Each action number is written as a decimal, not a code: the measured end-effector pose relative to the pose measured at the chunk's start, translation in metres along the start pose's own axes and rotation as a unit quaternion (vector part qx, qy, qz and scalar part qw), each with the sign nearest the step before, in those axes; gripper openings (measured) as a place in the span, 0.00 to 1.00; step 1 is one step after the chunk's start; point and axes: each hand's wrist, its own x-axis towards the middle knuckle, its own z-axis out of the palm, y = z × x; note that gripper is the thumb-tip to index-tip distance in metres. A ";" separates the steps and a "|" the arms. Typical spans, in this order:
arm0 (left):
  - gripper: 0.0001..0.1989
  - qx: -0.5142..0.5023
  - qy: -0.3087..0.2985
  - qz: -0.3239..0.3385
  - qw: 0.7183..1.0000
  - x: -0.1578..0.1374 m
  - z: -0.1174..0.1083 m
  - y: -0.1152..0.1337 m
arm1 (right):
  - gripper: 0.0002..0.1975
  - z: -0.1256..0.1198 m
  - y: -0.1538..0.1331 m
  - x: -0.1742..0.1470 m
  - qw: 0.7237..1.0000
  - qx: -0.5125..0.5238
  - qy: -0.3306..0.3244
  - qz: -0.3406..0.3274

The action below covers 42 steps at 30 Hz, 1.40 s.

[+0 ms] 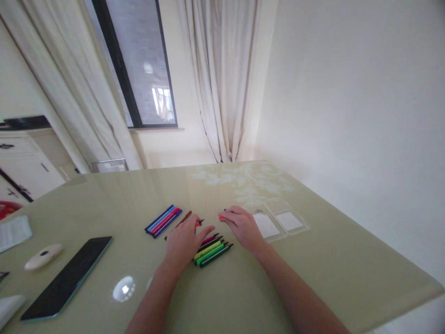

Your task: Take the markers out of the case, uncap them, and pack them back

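My left hand (186,239) is closed around a red-orange felt-tip pen (198,223) whose dark tip points right, uncapped. Across a small gap, my right hand (242,223) pinches a small red-orange cap (220,217). Below and between the hands lies a row of felt-tip pens (212,253) in green, yellow-green, black and magenta, their tips toward the upper right. Left of my left hand is a second group of pens (163,220) in blue, light blue and pink. A dark red pen (185,217) lies beside that group, partly behind my left hand.
Clear plastic cases (302,227) with white inserts lie beyond my right hand. Toward the left are a dark tablet (71,273), a white mouse-shaped object (43,257) and a pale packet (15,233). The glossy table (347,260) meets the wall at the right.
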 end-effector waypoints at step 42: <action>0.10 0.014 0.040 0.183 0.982 0.000 0.018 0.008 | 0.11 -0.002 -0.002 -0.001 0.991 0.130 -0.015 -0.005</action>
